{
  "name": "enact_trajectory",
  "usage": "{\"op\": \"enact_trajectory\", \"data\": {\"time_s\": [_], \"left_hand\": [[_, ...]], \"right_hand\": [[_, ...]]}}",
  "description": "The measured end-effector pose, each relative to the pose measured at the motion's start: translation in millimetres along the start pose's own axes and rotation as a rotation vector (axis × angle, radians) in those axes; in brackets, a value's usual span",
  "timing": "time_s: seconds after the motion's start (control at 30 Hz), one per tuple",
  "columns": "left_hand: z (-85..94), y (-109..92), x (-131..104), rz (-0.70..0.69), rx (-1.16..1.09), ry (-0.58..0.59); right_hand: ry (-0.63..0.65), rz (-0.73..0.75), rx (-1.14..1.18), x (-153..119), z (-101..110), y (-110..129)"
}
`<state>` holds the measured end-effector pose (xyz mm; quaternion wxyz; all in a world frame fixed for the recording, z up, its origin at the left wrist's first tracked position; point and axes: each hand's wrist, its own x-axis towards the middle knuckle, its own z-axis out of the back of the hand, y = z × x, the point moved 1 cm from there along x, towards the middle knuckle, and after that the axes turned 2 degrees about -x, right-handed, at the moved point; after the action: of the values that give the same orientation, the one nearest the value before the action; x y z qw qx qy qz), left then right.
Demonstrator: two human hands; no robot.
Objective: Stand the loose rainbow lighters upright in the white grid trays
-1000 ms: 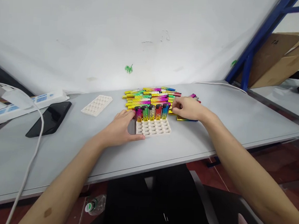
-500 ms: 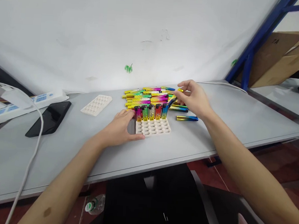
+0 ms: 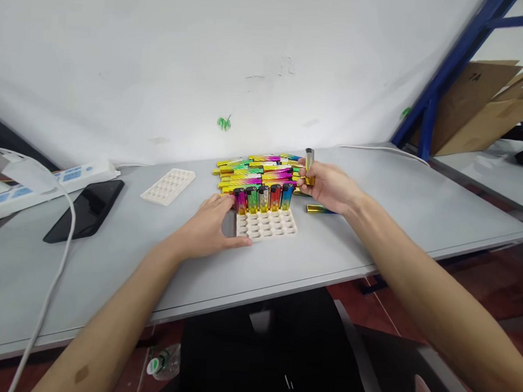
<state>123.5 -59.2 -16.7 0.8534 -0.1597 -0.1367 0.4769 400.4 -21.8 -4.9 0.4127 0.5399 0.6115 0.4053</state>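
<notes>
1. Tray [image 3: 266, 226] rests on the surface [image 3: 329, 254]; we find five lighters [image 3: 263, 199] standing upright across its back row.
2. We judge the filling to be at an early stage: the nearer rows of slots show no lighters, and a pile [image 3: 240, 178] lies behind the tray.
3. Right hand [image 3: 329, 186]: grip pinched on a held lighter [image 3: 309, 160], upright near the pile's right end, apart from the tray.
4. Left hand [image 3: 209, 228]: grip wide, thumb at the tray's near left corner, fingers beside its back left.
5. Fingers hide part of the held lighter; the right hand also cuts off a loose lighter [image 3: 317, 209].
6. Overlap in the pile prevents our count; slot interiors are too small to inspect.
</notes>
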Motion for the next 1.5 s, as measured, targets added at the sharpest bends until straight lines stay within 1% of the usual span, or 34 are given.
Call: {"op": "enact_trajectory", "data": {"time_s": [0.17,0.27,0.37,0.43,0.63,0.8,0.97,1.13,1.23,1.37,1.5], "left_hand": [[-0.7,1.3,-0.1,-0.004,-0.001,0.006],[-0.8,1.6,-0.5,-0.006,0.003,0.011],[-0.7,1.5,-0.6,-0.008,0.009,0.012],[-0.7,1.7,-0.4,-0.009,0.011,0.008],[-1.0,2.6,0.1,-0.012,0.008,0.003],[-0.6,1.7,-0.1,-0.007,-0.001,0.011],[-0.1,1.1,-0.3,-0.005,-0.002,0.012],[-0.6,2.0,0.1,-0.003,-0.002,0.012],[-0.7,2.3,0.5,-0.002,0.002,0.019],[-0.1,1.1,0.4,0.011,0.008,0.023],[-0.4,0.6,0.3,0.018,-0.004,0.014]], "right_hand": [[-0.067,-0.043,-0.116,-1.1,-0.3,0.2],[-0.098,0.04,-0.271,-1.5,0.3,-2.7],[-0.054,0.108,-0.356,-1.1,0.0,-5.9],[-0.026,0.108,-0.349,-0.5,-0.9,-6.3],[-0.05,0.036,-0.218,0.6,-2.9,-2.1],[-0.077,0.04,-0.206,-1.8,-3.2,-0.8],[-0.023,0.029,-0.195,-3.6,-5.4,-1.4],[-0.035,-0.004,-0.195,-2.7,-5.5,-2.7],[-0.017,-0.015,-0.197,-1.9,-5.3,-3.4],[0.002,0.01,-0.217,-2.1,-5.0,-3.3],[-0.013,0.014,-0.204,-2.7,-5.4,-3.1]]}}
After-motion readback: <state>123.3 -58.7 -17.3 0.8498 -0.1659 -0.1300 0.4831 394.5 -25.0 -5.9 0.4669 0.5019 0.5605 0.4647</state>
